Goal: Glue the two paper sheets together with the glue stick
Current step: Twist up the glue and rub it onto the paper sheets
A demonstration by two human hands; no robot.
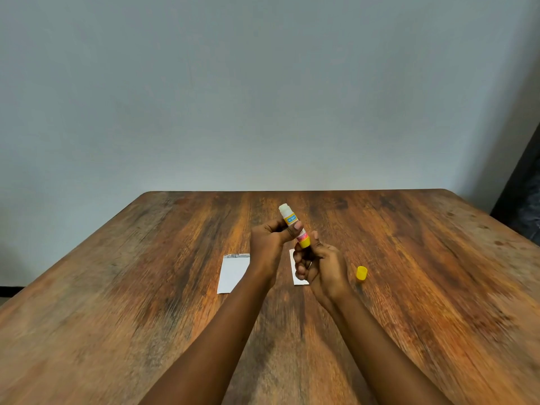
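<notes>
Both hands hold an uncapped glue stick above the middle of the wooden table. The stick is white and yellow, tilted, with its white tip pointing up and away. My left hand grips the upper body of the stick. My right hand pinches its yellow base. Its yellow cap lies on the table just right of my right hand. One small white paper sheet lies flat under my left forearm, to the left. A second sheet is mostly hidden beneath my right hand.
The table's far edge meets a plain grey wall. A dark object stands off the table's far right corner. Bare wood surrounds the sheets on all sides.
</notes>
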